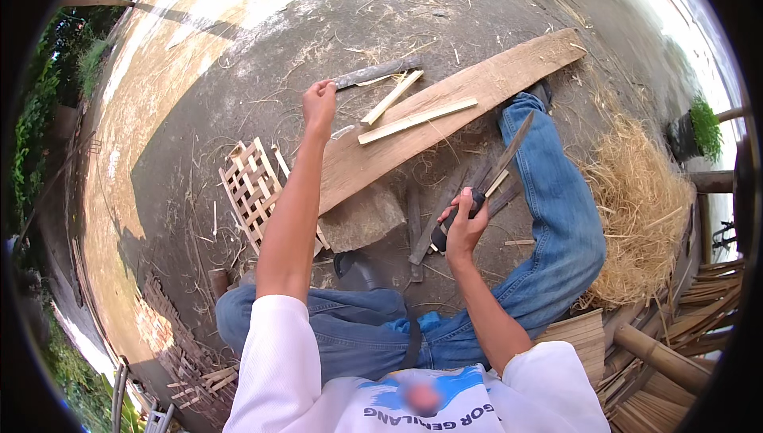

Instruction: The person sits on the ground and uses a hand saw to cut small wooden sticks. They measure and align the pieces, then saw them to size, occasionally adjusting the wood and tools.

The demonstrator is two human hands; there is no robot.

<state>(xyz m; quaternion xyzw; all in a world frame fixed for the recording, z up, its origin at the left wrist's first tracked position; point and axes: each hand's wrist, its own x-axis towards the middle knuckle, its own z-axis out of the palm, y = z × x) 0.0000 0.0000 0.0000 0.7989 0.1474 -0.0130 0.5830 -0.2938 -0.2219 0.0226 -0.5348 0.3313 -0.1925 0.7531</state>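
My left hand (pixel 319 105) is stretched out far to the front, its fingers closed at the near end of a grey-skinned bamboo strip (pixel 380 72). In my right hand (pixel 466 230), close to my bent right leg, is a knife (pixel 515 147) with a dark handle; its long blade points up and away to the right. Between the hands lies a long wooden plank (pixel 485 81), slanting up to the right. One pale split bamboo strip (pixel 417 121) rests on the plank, and another pale strip (pixel 393 97) lies at its far edge.
A woven bamboo lattice (pixel 253 188) lies left of the plank. Under the plank's near end is a stone block (pixel 364 220). Several dark strips (pixel 415 230) lie between my legs. A heap of fine shavings (pixel 636 210) sits to the right, beside bamboo poles (pixel 661 357).
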